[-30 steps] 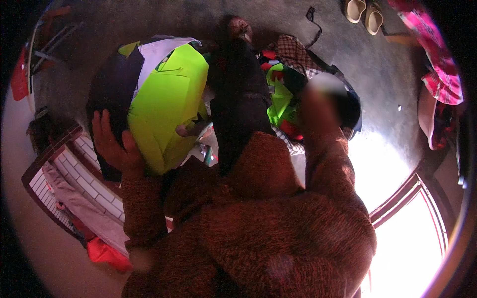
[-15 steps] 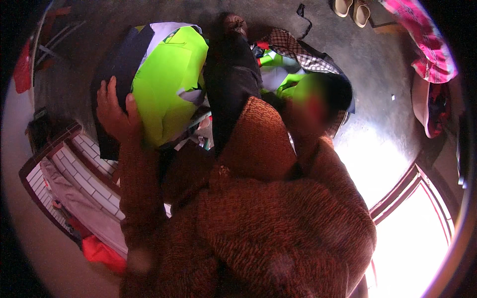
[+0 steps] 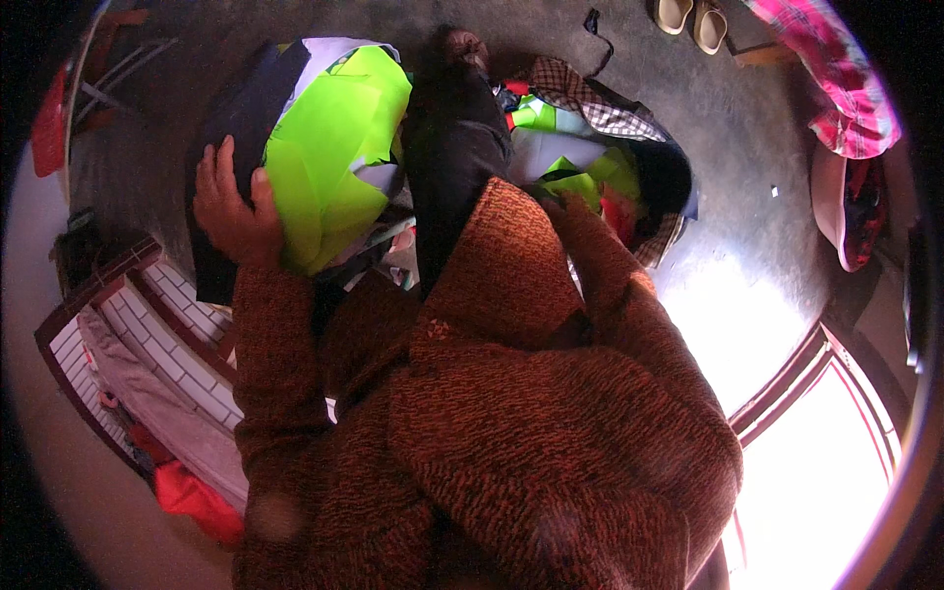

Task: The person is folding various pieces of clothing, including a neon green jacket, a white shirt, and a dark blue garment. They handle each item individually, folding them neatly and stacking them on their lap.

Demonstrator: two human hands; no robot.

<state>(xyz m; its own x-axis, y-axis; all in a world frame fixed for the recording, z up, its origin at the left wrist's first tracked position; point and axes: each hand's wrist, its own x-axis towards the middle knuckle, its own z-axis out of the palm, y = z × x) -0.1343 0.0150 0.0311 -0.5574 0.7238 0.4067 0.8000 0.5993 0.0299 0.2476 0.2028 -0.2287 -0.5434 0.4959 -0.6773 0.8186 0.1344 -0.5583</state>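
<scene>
My left hand (image 3: pixel 234 208) lies with thumb and fingers apart against the side of a dark cloth bag (image 3: pixel 218 265). Bright yellow-green pieces (image 3: pixel 329 157), thin like cloth or paper, fill that bag, with a pale lilac piece (image 3: pixel 329 47) along the top. On the right, my right hand (image 3: pixel 578 205) reaches into a second bag with a checked edge (image 3: pixel 629 124). Its fingertips are in shadow, partly hidden beside a yellow-green piece (image 3: pixel 574 183). Pale grey-lilac pieces (image 3: pixel 551 152) and something red (image 3: pixel 618 218) lie in there too.
My dark-trousered leg (image 3: pixel 457 147) stretches between the bags. A black cord (image 3: pixel 598 44) and beige slip-on shoes (image 3: pixel 710 28) lie on the grey floor. Pink plaid cloth (image 3: pixel 846 88) hangs at the right, above a pale basin (image 3: pixel 829 206). A bright doorway (image 3: pixel 816 482) opens lower right.
My right hand has shifted left inside the right bag, uncovering more of its contents. A yellow-green piece now shows beside it. My left hand has stayed on the left bag.
</scene>
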